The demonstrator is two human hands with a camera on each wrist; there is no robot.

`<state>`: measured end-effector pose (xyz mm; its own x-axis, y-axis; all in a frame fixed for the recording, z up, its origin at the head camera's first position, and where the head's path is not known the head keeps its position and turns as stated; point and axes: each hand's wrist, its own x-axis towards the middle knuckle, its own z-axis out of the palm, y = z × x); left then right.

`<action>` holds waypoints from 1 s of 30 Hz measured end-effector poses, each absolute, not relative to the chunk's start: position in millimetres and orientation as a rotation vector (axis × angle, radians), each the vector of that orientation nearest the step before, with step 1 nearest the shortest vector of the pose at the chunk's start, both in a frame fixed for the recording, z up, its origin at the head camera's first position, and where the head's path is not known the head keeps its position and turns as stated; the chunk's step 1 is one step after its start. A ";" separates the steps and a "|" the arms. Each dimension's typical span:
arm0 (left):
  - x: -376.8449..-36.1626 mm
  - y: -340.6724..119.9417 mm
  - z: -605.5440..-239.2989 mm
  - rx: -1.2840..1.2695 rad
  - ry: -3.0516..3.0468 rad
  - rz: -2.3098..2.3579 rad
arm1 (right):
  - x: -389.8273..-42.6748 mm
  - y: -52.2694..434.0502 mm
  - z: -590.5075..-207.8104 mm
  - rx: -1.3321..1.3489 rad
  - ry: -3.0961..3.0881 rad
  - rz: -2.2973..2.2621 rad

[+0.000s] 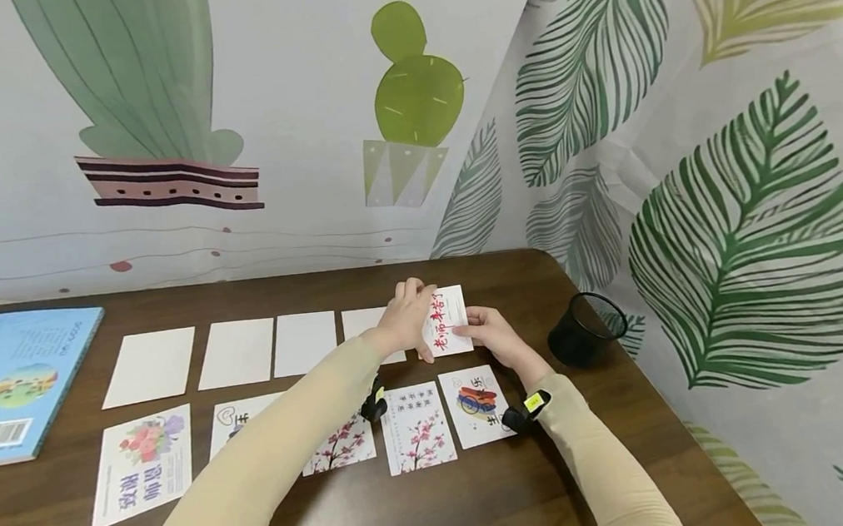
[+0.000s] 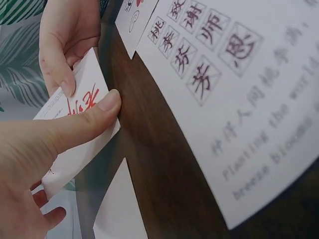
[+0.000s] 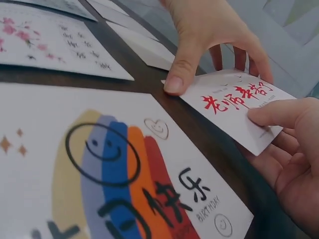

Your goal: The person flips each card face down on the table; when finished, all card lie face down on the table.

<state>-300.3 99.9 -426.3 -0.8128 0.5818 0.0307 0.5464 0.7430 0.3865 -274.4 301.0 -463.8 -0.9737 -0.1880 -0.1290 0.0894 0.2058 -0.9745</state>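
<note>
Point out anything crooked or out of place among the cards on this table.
Only the red-lettered card stands out: both hands hold it tilted off the table, while the other cards lie flat in two rows.

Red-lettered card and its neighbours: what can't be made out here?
- Red-lettered card: head view, left edge covered by the left hand; underside unseen.
- Blank card behind it: head view, mostly hidden by the left hand.
- Second card in the front row: head view, left forearm crosses it.
- Black cup: head view, contents not visible.
- Right hand: right wrist view, cut off by the frame edge.
</note>
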 end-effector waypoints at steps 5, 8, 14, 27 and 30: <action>-297.1 97.3 -421.3 0.938 2.862 0.666 | -273.1 299.2 -459.1 -0.106 2.291 -1.868; -291.1 97.5 -413.8 0.890 2.910 0.856 | -271.2 298.0 -451.9 -0.092 2.364 -1.877; -271.3 106.6 -402.3 0.681 2.895 1.379 | -263.7 287.8 -437.4 0.032 2.614 -1.860; -256.6 122.3 -390.3 0.519 2.801 1.520 | -229.5 254.5 -398.5 -0.070 2.793 -1.818; -256.4 123.0 -389.7 0.506 2.834 1.528 | -222.4 249.2 -390.3 -0.094 2.798 -1.848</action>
